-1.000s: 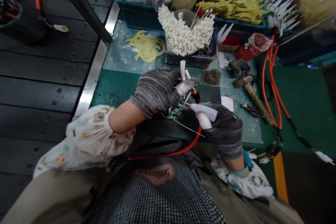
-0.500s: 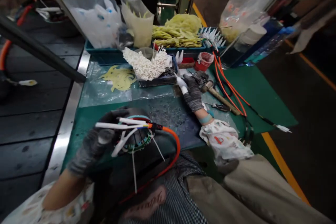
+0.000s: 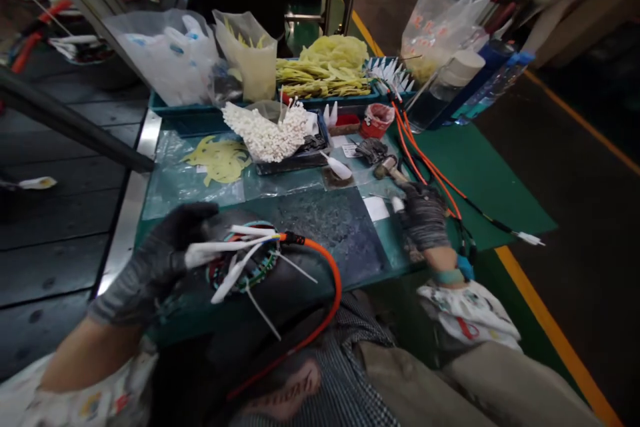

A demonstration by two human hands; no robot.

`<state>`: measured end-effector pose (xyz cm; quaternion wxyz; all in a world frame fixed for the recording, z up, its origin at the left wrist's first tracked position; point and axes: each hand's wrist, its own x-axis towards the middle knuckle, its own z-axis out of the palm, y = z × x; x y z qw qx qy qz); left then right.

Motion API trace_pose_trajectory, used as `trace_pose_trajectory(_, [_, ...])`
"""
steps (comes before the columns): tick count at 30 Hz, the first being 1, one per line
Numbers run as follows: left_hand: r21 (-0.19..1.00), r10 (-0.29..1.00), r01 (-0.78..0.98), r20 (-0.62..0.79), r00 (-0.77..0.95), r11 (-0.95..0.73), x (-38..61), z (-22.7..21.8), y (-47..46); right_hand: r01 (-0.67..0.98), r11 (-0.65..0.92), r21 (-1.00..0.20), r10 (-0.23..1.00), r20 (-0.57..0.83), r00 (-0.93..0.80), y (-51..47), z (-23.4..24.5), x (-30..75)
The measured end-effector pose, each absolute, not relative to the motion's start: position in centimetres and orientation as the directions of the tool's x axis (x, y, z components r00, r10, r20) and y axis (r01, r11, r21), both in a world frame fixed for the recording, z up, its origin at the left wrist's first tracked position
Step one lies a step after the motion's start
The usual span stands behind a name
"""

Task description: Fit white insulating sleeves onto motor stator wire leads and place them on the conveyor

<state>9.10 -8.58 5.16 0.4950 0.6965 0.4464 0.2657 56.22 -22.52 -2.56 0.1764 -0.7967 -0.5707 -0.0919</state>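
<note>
A motor stator (image 3: pixel 245 273) with green and red wound edges lies near the bench's front edge. White sleeves (image 3: pixel 233 277) and an orange cable (image 3: pixel 334 280) come out of its top. My left hand (image 3: pixel 155 263), in a grey glove, is left of it, thumb and index finger apart, the thumb beside the sleeve ends. My gloved right hand (image 3: pixel 423 213) is closed over the handle of a hammer (image 3: pixel 389 167); part of the handle and the palm side are hidden. A white pointed bottle (image 3: pixel 337 167) lies on a dark patch of the bench.
A pile of white-tipped ties (image 3: pixel 267 137) sits in a dark tray. Yellow strips (image 3: pixel 325 77) and plastic bags (image 3: pixel 165 57) fill a teal bin behind. A red cup (image 3: pixel 377 120), orange cables (image 3: pixel 425 153) and bottles (image 3: pixel 450 87) stand or lie at the right.
My right hand has let go of the white bottle and moved right and nearer, onto the hammer handle. My left hand has drawn back slightly to the left of the stator.
</note>
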Motion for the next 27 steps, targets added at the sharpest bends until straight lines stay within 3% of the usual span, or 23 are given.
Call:
trace_pose_trajectory(2, [0.886,0.917,0.430,-0.015,0.399,-0.173,9.2,5.7,-8.0,0.950,-0.301,-0.080,0.911,0.269,0.312,-24.0,-2.7,57.4])
trace_pose_trajectory(5, [0.745,0.868,0.494,0.231,0.439,-0.448,9.4,5.9,-8.1,0.959,-0.278,0.054,0.946,0.191,0.263,-25.1,-3.1,58.9])
trace_pose_trajectory(8, [0.557,0.735,0.493,0.394,0.552,-0.668,9.8,5.4,-10.5,0.974,-0.219,0.051,0.966,0.152,0.209,-25.7,-3.3,60.1])
trace_pose_trajectory(12, [0.400,0.588,0.435,0.468,0.660,-0.807,10.8,3.7,-16.0,0.974,-0.137,-0.182,0.978,0.132,0.162,-26.1,-1.2,59.5])
trace_pose_trajectory(16, [0.179,0.439,0.411,0.534,0.723,-0.894,10.9,1.6,-20.1,0.844,0.133,-0.519,0.987,0.151,-0.063,-24.7,2.9,54.4])
trace_pose_trajectory(18, [0.172,0.437,0.417,0.566,0.699,-0.892,10.5,0.8,-20.9,0.740,0.321,-0.591,0.947,0.174,-0.271,-22.9,4.5,50.8])
trace_pose_trajectory(20, [0.265,0.537,0.481,0.580,0.613,-0.836,10.0,0.3,-21.0,0.628,0.440,-0.642,0.892,0.234,-0.386,-20.7,5.4,47.6])
trace_pose_trajectory(24, [0.443,0.820,0.699,0.412,0.397,-0.561,9.7,0.8,-20.5,0.507,0.466,-0.725,0.829,0.158,-0.536,-16.6,6.8,44.0])
trace_pose_trajectory(27, [0.505,0.893,0.737,0.292,0.344,-0.449,10.3,2.0,-20.0,0.467,0.441,-0.767,0.788,0.081,-0.610,-14.9,8.0,43.4])
